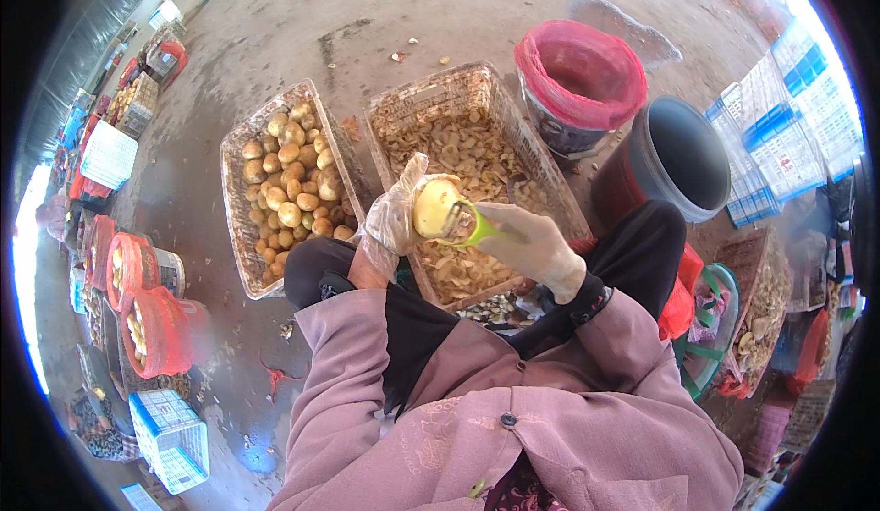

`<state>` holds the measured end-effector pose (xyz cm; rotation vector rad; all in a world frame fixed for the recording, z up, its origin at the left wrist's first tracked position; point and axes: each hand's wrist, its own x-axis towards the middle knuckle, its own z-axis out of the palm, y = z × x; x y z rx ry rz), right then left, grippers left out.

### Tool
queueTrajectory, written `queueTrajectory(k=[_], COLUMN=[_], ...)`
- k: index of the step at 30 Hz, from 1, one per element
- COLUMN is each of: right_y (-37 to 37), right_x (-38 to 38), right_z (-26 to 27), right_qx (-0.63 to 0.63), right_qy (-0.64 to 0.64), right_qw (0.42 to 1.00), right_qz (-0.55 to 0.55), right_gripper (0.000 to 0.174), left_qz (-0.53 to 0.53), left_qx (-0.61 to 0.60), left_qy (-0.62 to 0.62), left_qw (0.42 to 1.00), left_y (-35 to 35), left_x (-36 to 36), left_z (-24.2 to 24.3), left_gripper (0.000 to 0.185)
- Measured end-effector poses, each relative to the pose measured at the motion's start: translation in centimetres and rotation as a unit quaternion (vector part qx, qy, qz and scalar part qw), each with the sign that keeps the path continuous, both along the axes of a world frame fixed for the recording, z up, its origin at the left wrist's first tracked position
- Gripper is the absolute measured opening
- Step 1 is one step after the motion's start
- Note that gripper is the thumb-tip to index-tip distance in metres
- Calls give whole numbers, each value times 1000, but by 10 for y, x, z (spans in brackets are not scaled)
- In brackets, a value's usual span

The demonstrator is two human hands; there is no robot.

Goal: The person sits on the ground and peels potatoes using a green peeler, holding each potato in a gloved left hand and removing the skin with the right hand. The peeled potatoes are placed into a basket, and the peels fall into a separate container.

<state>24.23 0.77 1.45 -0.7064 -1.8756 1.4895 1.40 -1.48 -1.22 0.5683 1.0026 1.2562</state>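
Note:
A clear plastic glove covers my left hand (392,222), which is closed around a mostly peeled yellow potato (434,210). In a whitish glove, my right hand (533,246) grips a green-handled peeler (481,228). The peeler's head lies against the potato's right side, with a bit of peel caught at it. Both hands are above a dirty plastic crate of peelings (457,143), between my knees. To its left stands a crate (237,236) with many unpeeled brown potatoes (290,181).
Beyond my right knee stand a bucket lined with pink mesh (581,78) and a dark, deep bucket (687,160). White and blue crates (784,119) are stacked farther right. At left are buckets with red mesh (161,332) holding peeled potatoes. A person (103,421) sits at lower left.

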Motion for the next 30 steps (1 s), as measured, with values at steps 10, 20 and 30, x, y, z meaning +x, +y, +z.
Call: queueTrajectory(k=[10,20,30], right_y=[-4,17,28], right_x=[-18,3,11], right_z=[-7,9,24], right_qx=[130,-41,-28], right_qy=[-56,-5,-77], right_qw=[990,998,992], right_qz=[8,-36,94], right_gripper=[46,46,42], left_qz=[-40,5,-118], left_qx=[-54,-72,-42], left_qy=[-9,24,-70], left_qw=[998,997,990], left_y=[-2,-9,-7], left_x=[7,15,9], left_z=[19,31,6], left_gripper=[65,54,32])
